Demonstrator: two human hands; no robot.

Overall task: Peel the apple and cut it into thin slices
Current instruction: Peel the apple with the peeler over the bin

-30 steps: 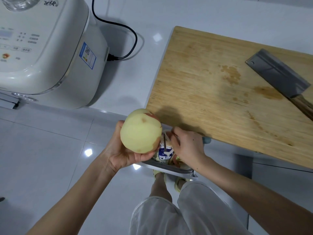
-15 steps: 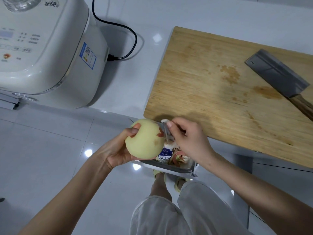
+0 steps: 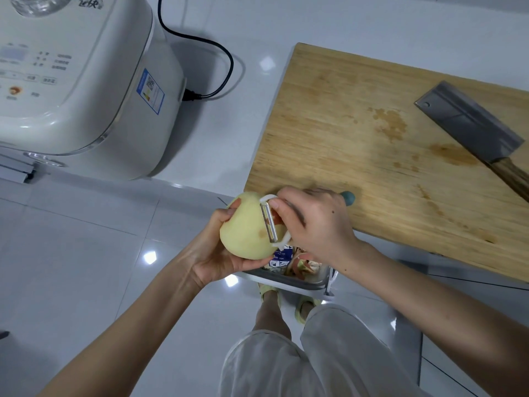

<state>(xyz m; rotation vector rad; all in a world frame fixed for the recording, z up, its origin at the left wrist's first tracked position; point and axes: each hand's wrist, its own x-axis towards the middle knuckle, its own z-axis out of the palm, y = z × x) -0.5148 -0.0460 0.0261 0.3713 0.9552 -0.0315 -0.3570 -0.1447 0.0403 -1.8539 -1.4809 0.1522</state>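
head view looks down at two hands held over a small bin. the left hand [image 3: 217,255] cups the apple [image 3: 246,234] from below and from the side. its fingers are curled round the apple, so it cannot roll or slip. the apple is up in the air, just off the near corner of the wooden board [image 3: 343,133], not on it. most of the apple that shows is pale and bare. a small bit of red skin shows next to the blade.

the right hand [image 3: 315,222] grips the peeler [image 3: 270,222]. its fingers are wrapped round the handle and one fingertip is pressed close to the blade. the blade lies flat on the apple's right side, so it can press on the fruit and scrape off skin.

both hands are right above the bin [image 3: 297,283], which has peels in it. i think that is so the strips drop in and make no mess. the big knife [image 3: 466,124] lies on the far right of the board, well apart from the hands, ready for slicing. i think the peeling is almost done and the cutting is not yet begun. a white cooker [image 3: 86,90] sits to the left, plugged in.
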